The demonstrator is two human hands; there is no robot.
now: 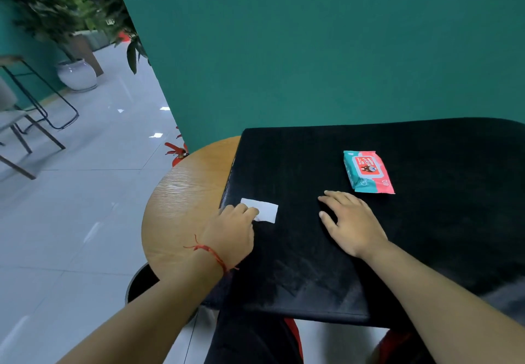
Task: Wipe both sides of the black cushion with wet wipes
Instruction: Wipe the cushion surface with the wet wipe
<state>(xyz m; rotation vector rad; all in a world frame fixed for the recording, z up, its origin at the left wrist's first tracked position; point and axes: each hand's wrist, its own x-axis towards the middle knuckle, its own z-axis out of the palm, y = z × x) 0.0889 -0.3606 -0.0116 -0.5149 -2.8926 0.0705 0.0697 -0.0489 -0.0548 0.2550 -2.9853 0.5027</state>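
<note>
Both hands rested on the black cushion [312,164] atop the round table [181,193]. Left hand [230,230] pressed a flat wet wipe [268,211] down near the cushion's left edge, not clasping it; right hand [352,221] lay spread mid-cushion, holding nothing.

The single view sits on the person's head and looks forward and steeply down. It is close, at arm's length: the left hand [233,230] comes in from 7 o'clock and the right hand [352,221] from 5 o'clock, both near mid-frame. The cushion [312,164] fills centre to 4 o'clock, the table [181,193] showing at its 9 o'clock side. The wide lens bows the edges; the wall [312,37] takes 12 to 3 o'clock, and the floor [85,207] recedes toward 10 o'clock.
</note>
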